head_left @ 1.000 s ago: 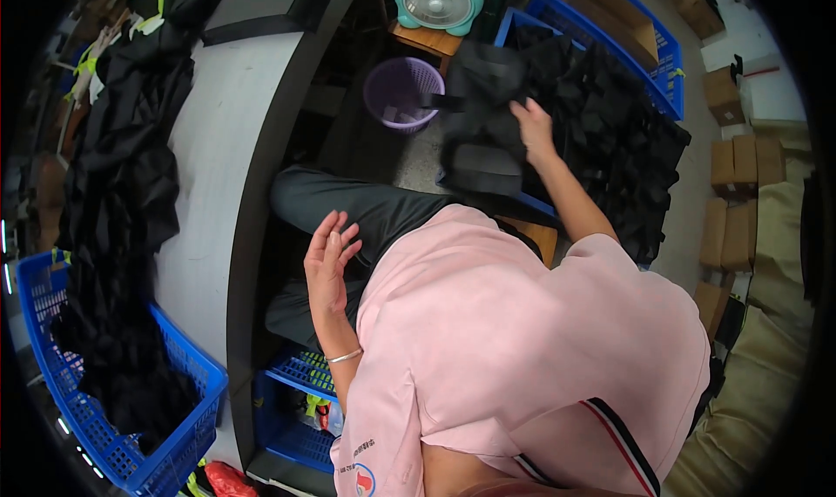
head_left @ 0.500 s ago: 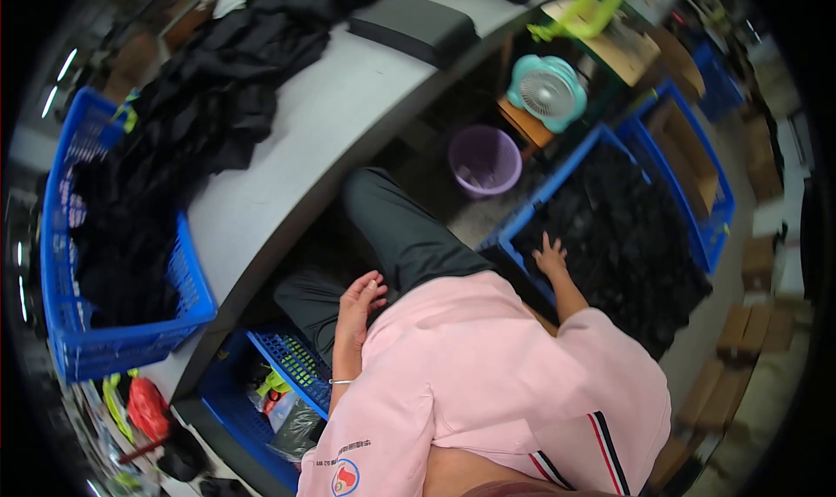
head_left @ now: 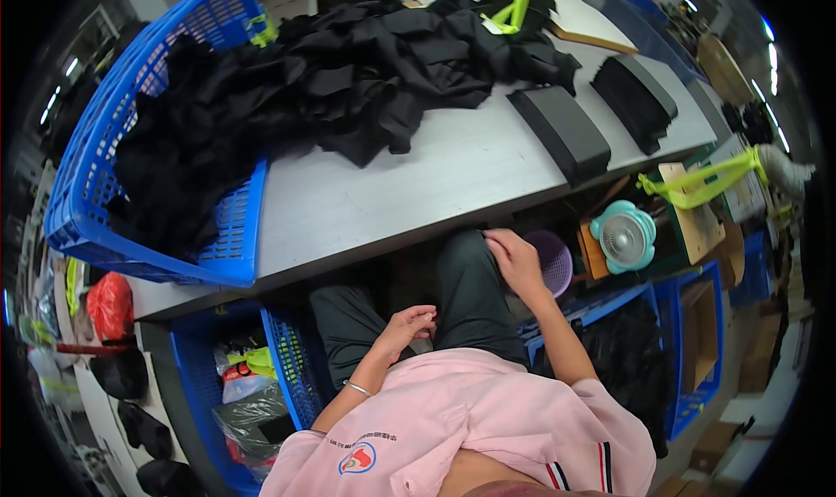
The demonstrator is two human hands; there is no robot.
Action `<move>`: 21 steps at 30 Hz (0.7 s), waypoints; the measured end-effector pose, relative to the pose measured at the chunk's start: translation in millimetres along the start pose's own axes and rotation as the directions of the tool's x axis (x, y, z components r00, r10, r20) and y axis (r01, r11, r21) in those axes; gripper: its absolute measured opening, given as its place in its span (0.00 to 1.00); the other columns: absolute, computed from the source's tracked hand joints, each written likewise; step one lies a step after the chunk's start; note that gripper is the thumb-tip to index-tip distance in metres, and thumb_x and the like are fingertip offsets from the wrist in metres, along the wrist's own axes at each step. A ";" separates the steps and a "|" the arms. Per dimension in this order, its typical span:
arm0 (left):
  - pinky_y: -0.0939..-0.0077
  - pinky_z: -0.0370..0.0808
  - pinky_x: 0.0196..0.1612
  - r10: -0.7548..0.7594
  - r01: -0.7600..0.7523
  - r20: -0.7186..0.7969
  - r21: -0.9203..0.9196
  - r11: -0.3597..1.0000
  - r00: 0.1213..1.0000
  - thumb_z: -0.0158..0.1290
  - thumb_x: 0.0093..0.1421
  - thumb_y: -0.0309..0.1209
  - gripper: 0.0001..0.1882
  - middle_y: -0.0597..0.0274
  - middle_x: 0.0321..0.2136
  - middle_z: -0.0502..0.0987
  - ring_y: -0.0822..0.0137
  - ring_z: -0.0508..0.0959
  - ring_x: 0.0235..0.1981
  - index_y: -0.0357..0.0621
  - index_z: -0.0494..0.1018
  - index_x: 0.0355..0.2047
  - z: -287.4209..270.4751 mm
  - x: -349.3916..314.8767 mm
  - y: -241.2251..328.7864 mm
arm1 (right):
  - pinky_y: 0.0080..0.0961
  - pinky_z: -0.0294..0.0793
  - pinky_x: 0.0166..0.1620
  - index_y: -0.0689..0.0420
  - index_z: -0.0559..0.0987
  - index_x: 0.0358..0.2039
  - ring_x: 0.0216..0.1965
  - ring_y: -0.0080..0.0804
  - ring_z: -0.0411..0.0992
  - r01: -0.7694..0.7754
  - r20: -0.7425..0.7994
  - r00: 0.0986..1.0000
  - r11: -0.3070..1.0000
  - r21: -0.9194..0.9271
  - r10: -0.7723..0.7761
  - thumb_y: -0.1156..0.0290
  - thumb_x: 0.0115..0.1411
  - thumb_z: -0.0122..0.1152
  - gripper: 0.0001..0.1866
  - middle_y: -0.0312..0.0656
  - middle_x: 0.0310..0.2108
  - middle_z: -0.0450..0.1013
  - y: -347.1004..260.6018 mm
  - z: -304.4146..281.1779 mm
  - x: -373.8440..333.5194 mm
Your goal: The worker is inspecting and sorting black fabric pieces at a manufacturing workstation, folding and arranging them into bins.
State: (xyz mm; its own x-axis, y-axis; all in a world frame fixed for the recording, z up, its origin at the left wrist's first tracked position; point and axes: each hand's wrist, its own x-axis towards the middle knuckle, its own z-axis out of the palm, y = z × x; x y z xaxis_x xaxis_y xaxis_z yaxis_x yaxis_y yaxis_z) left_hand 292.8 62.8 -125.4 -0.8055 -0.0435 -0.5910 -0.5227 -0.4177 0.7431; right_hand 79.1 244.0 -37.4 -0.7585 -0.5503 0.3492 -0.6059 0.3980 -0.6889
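Over my lap, my left hand [head_left: 409,327] is held with its fingers curled and the tips together; whether anything small is between them is hidden. My right hand [head_left: 515,260] rests by my right knee [head_left: 475,275], fingers laid out and holding nothing. In front of both hands is a grey-white table [head_left: 392,192]. A long heap of black fabric pieces [head_left: 374,70] lies across it and spills into a blue plastic basket [head_left: 239,244] at the left. Stacked black cut pieces [head_left: 566,135] under a grey block sit at the right.
Below the table at left stands a blue crate [head_left: 196,392] with bagged items. To the right are a purple bin [head_left: 553,262], a turquoise fan [head_left: 625,236], a crate of black fabric [head_left: 618,349] and another blue crate [head_left: 714,392]. A red plastic bag [head_left: 111,305] is at far left.
My view has turned toward the table. My right hand has left the black fabric in the right-hand crate and come to my knee. My left hand stays over my lap, fingers curled.
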 end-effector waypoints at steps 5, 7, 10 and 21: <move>0.77 0.75 0.49 0.157 -0.153 0.052 -0.072 0.986 0.986 0.53 0.69 0.38 0.22 0.61 0.53 0.76 0.70 0.77 0.49 0.41 0.72 0.58 -1.8 -2.0 51.7 | 0.39 0.64 0.62 0.56 0.82 0.48 0.66 0.51 0.61 0.424 0.082 0.906 0.894 -0.143 -0.416 0.68 0.61 0.65 0.14 0.53 0.68 0.58 -37.2 87.3 126.4; 0.76 0.75 0.49 0.256 -0.251 0.051 -0.088 0.964 0.965 0.53 0.69 0.37 0.21 0.61 0.52 0.77 0.70 0.77 0.50 0.40 0.72 0.58 -3.6 -4.4 75.4 | 0.40 0.59 0.65 0.57 0.77 0.54 0.69 0.52 0.55 0.370 0.111 0.928 0.909 -0.191 -0.355 0.68 0.61 0.64 0.20 0.53 0.70 0.53 -40.8 115.1 157.3; 0.77 0.75 0.49 0.382 -0.383 -0.034 -0.115 0.916 0.924 0.53 0.69 0.37 0.20 0.61 0.51 0.77 0.70 0.77 0.50 0.40 0.72 0.57 -13.3 -4.2 100.4 | 0.40 0.56 0.68 0.62 0.61 0.66 0.71 0.53 0.50 0.283 0.149 0.955 0.943 -0.175 -0.258 0.71 0.62 0.62 0.34 0.53 0.72 0.48 -46.9 132.1 170.6; 0.73 0.73 0.48 0.810 -0.645 -0.474 0.506 0.572 0.346 0.63 0.54 0.26 0.35 0.57 0.53 0.74 0.64 0.76 0.49 0.41 0.66 0.62 4.2 23.9 178.4 | 0.37 0.55 0.69 0.66 0.56 0.68 0.71 0.55 0.50 0.087 0.294 0.936 0.938 0.337 -0.193 0.76 0.63 0.57 0.35 0.56 0.72 0.46 -97.8 68.4 4.3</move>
State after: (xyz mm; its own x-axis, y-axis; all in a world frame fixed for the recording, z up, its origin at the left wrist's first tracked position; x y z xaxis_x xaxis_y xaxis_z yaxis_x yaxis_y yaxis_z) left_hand 179.1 -8.9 -5.7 -0.5697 -0.7835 0.2482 0.0790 0.2484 0.9654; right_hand 151.5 152.5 -11.9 -0.5229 -0.8075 0.2730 -0.5535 0.0780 -0.8292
